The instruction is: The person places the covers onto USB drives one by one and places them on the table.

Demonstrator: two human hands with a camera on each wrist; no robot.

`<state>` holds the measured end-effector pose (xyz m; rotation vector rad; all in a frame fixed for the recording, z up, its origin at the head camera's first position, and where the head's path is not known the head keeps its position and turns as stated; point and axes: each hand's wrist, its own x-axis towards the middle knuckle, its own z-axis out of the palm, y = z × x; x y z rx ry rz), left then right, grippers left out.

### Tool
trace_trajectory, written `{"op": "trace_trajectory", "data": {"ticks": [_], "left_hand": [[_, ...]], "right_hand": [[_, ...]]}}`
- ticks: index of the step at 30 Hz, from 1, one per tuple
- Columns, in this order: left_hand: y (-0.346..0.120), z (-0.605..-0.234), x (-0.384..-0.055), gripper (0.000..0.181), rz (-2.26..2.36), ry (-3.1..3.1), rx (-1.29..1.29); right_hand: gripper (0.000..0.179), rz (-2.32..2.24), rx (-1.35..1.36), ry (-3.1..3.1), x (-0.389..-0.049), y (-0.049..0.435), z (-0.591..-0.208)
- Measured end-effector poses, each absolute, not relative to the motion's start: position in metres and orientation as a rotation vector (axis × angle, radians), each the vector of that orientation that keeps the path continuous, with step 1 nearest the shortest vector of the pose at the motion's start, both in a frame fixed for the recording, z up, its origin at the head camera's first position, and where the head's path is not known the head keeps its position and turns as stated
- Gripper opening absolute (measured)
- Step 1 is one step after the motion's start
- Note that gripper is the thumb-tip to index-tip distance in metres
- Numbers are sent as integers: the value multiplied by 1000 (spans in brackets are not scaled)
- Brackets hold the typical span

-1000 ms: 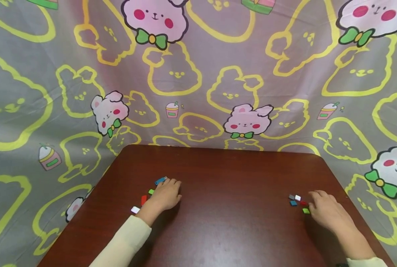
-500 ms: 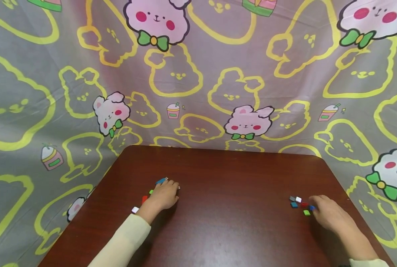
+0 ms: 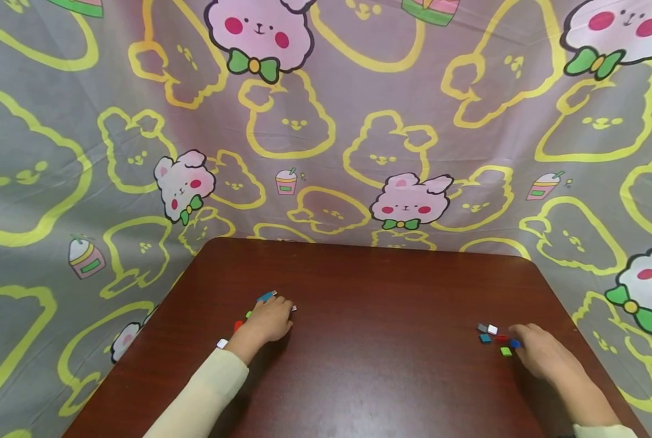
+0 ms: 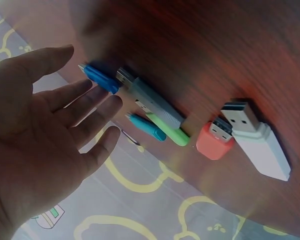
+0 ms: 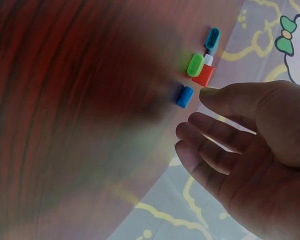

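Observation:
My left hand (image 3: 269, 319) hovers over a row of USB flash drives at the table's left, fingers loosely spread and holding nothing. In the left wrist view, a blue drive (image 4: 101, 79) lies nearest its fingertips. A grey drive (image 4: 156, 103), green drive (image 4: 168, 130), teal drive (image 4: 146, 127), red drive (image 4: 213, 143) and white drive (image 4: 264, 150) lie beyond. My right hand (image 3: 542, 353), its fingers relaxed and nothing gripped, is beside a cluster of small caps. The blue cap (image 5: 184, 97) lies closest to its thumb; the green cap (image 5: 195, 65), red cap (image 5: 204, 76) and teal cap (image 5: 212, 38) are farther off.
A white cap (image 3: 492, 329) and a grey cap (image 3: 482, 327) belong to the right-hand cluster. The dark brown wooden table (image 3: 369, 340) spans between both groups. A patterned cloth (image 3: 331, 146) hangs behind and along its sides.
My right hand has drawn back slightly, and the blue cap, hidden one second ago, shows beside its fingers. The left hand has shifted a little, baring a drive's metal end at its fingertips.

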<state>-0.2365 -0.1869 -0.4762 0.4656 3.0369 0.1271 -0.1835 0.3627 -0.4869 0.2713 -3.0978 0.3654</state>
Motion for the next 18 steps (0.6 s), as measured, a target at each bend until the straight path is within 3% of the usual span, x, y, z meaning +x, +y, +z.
{"op": "trace_trajectory", "data": {"ticks": [18], "left_hand": [[-190, -480, -244, 27, 142, 3082, 457]], "right_hand": [[25, 372, 272, -3148, -191, 365, -493]]}}
